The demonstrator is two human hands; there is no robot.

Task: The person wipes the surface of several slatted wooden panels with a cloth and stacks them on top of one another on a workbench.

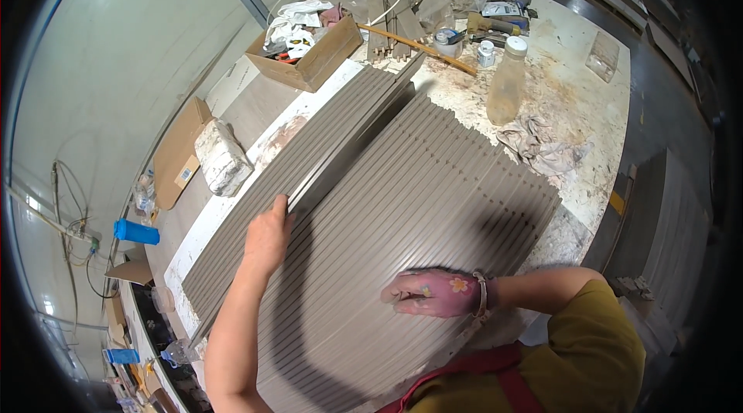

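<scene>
A wide row of long grey-brown strips (371,235) lies side by side on the white table, with small notches near the far ends. Along its left side a single grey strip (340,157) is tilted up on edge. My left hand (268,236) is bare and closed on that strip's upper edge. More grey strips (255,219) lie beyond it on the left. My right hand (437,293), in a stained pink glove with a flower print, rests on the row. Its fingers are stretched to the left, with no object seen in them.
At the back stand a cardboard box (309,57) of rags, a wooden stick (422,47), a power tool (491,24), a white jar (485,54) and a cloudy bottle (507,84). A crumpled rag (542,146) lies right, a white wrapped bundle (222,157) left. Stacked boards (658,219) stand beyond the table.
</scene>
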